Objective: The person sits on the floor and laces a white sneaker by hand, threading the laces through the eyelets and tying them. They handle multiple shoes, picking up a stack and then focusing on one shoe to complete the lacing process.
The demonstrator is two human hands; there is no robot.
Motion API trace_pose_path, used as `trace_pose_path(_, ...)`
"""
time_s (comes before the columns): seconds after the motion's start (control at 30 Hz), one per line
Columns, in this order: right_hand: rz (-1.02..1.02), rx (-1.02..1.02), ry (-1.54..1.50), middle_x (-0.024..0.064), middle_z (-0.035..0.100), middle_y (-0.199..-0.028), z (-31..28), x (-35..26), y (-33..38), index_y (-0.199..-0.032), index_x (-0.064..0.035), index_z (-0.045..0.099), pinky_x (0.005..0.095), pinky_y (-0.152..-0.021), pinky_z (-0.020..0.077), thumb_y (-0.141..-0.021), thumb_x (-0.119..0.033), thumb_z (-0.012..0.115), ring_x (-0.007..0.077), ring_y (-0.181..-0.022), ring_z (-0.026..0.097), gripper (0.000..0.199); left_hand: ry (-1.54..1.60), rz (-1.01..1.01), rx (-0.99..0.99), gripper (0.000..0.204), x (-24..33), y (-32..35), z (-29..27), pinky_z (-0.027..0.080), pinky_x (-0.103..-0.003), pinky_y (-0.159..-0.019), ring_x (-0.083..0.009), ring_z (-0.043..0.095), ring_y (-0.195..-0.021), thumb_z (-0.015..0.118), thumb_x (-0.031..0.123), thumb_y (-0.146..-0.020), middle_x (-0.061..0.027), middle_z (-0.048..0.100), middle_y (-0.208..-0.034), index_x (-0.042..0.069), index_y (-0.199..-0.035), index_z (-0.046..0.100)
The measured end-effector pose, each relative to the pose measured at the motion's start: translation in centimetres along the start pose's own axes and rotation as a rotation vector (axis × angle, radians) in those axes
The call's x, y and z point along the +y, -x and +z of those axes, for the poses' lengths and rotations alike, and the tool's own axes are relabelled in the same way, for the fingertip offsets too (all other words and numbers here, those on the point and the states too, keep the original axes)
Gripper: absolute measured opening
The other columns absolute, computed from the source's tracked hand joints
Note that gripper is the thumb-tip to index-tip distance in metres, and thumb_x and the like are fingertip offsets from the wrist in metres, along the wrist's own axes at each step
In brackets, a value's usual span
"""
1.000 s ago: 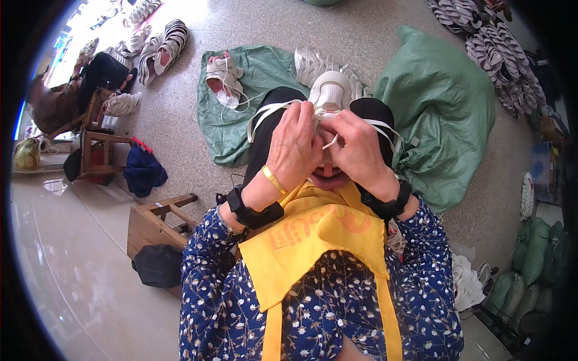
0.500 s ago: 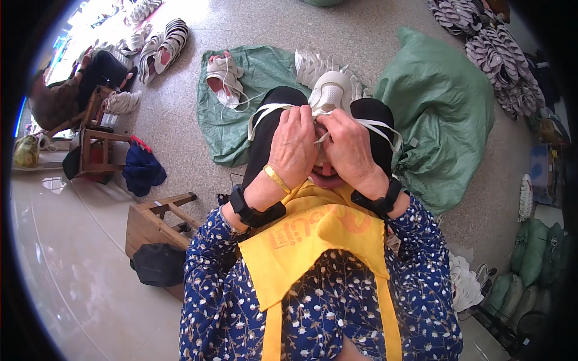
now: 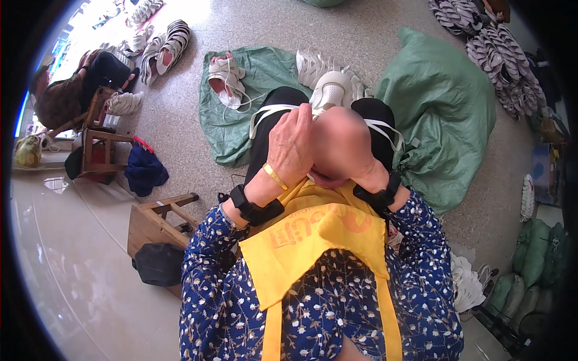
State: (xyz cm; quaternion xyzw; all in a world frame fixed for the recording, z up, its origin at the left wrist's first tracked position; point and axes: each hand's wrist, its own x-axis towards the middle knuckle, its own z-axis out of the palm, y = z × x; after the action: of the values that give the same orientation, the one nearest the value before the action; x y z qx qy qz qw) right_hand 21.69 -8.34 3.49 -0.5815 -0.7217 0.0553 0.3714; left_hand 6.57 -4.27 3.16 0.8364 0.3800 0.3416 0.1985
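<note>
A white sneaker sits toe-away between my knees, its opening hidden behind my hands. White flat laces trail out over both of my knees. My left hand is closed at the shoe's near end, fingertips pinched together on the lace. Beside it, my right hand is bent over the same spot, but a blur covers its fingers, so their grip is hidden. The lace's other end comes out from behind the right hand.
A laced white shoe lies on a green cloth at left. Several white shoes stand beyond my knees. A full green sack is at right. Wooden stools stand at left, with a seated person farther off.
Both hands stay at nearly the same place over the shoe. The right hand's fingers, visible before, are now blurred.
</note>
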Motion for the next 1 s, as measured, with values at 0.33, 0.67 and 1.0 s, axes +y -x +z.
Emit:
trace_pose_path(0.33, 0.185, -0.052, -0.305, 0.0114, 0.060, -0.071, -8.9, -4.1, 3.2, -0.081, -0.0007, 0.066, 0.0344, -0.056, 0.0442, -0.086, 0.002, 0.067, 0.0249, -0.061, 0.060, 0.006, -0.075, 0.044, 0.009, 0.014, 0.5, 0.0, 0.6, 0.050, -0.049, -0.072, -0.0401, 0.061, -0.084, 0.061, 0.007, -0.092, -0.0188, 0.059, -0.088, 0.000, -0.103, 0.053)
trace_pose_path(0.67, 0.278, 0.124, -1.221, 0.0043, 0.051, -0.078, -20.1, -7.8, 2.1, -0.090, -0.0001, 0.059, 0.0238, -0.048, 0.0303, -0.089, -0.008, 0.070, 0.0069, -0.058, 0.041, 0.013, -0.070, 0.063, 0.051, 0.014, 0.4, -0.2, 0.9, 0.052, -0.049, -0.074, -0.0389, 0.062, -0.085, 0.062, 0.006, -0.090, -0.0175, 0.059, -0.088, 0.001, -0.100, 0.054)
trace_pose_path(1.0, 0.182, -0.186, -1.152, -0.0052, 0.051, -0.067, -16.2, -6.4, -6.8, -0.106, 0.0034, 0.068, 0.0194, -0.047, 0.0263, -0.103, -0.018, 0.060, 0.0004, -0.051, 0.036, 0.023, 0.062, 0.069, 0.004, 0.011, -0.1, -0.4, 0.1, 0.051, -0.041, -0.070, -0.0317, 0.062, -0.077, 0.068, 0.004, -0.090, -0.0151, 0.059, -0.086, 0.000, -0.095, 0.060)
